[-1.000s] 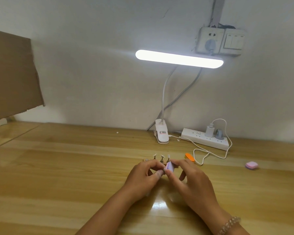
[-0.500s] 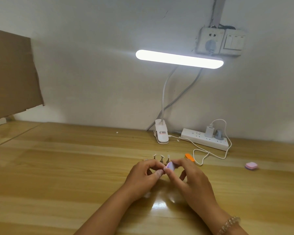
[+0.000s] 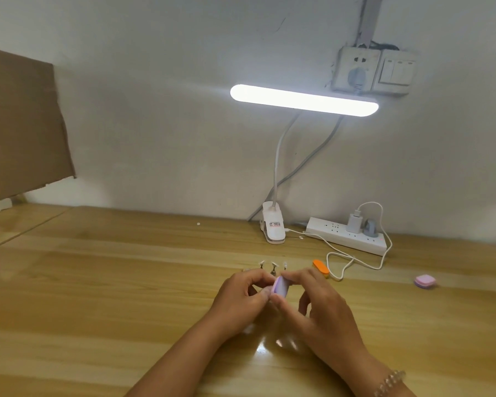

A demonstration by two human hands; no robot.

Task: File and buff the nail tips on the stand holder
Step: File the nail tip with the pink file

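Near the stand [image 3: 274, 267], the right hand [image 3: 324, 308] pinches a purple buffer [image 3: 280, 286]; the left hand [image 3: 241, 296] pinches something hidden, probably a nail tip. Hard rubbing could flick it loose.

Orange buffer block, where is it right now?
Head view: the orange buffer block lies on the wooden desk just beyond the right hand, between it and the white power strip.

not much moved tbh. the purple block [image 3: 280, 286] has slid a touch lower and toward the left hand [image 3: 241, 296], and it's tipped so more of its flat face shows now. the fingers of the right hand [image 3: 321, 305] crept left along with it, just a little.
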